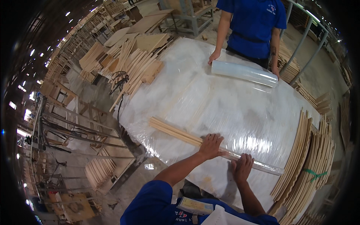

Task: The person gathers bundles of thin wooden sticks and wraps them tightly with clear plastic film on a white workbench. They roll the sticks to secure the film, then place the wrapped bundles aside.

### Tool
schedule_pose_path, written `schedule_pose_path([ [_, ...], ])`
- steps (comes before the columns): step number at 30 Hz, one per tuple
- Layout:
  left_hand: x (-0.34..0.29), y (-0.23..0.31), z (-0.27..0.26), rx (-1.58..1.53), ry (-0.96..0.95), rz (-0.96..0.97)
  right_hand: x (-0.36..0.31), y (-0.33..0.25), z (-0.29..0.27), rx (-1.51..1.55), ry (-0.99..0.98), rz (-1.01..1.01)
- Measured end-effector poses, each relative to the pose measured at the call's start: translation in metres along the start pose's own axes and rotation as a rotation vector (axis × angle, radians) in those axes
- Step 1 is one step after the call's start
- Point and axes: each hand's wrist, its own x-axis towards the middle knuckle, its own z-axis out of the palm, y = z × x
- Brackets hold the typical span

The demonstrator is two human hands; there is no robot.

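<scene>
A slim bundle of pale wooden strips [174,132] lies across the film-covered table [161,80] in front of me. Its right part is wrapped in shiny clear film [268,168], while the left part is bare wood. My left hand [211,146] is closed over the middle of the bundle, fingers on its far side. Farther right, my right hand [243,167] grips the wrapped part from the near side, fingers curled over it. Across the table a co-worker in a blue shirt [255,28] holds a large roll of clear stretch film [243,74] by both ends.
Long wooden strips [300,153], some tied with green string [315,174], lie along the table's right side. Loose wooden pieces [129,62] are heaped beyond its far left corner. At the left stand a metal-framed rack [75,125] and stacked curved wooden parts [99,168].
</scene>
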Motion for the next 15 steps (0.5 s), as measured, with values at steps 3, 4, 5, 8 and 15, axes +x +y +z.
schedule_pose_path([
  [3,0.039,-0.013,0.009,0.093,0.197,0.015,0.013,-0.009,0.022,0.001,0.087,-0.006],
  [4,0.057,-0.011,0.012,0.089,0.218,0.004,0.029,0.002,0.03,-0.068,0.109,-0.01],
  [5,0.079,-0.015,0.013,0.023,0.242,0.007,0.042,0.019,0.03,-0.116,0.064,0.013],
  [8,0.127,-0.036,0.013,-0.161,0.308,-0.052,0.128,0.024,0.035,-0.172,0.018,0.102],
  [15,0.102,-0.041,0.03,-0.277,0.027,0.026,0.208,0.057,0.04,-0.093,0.133,0.23],
])
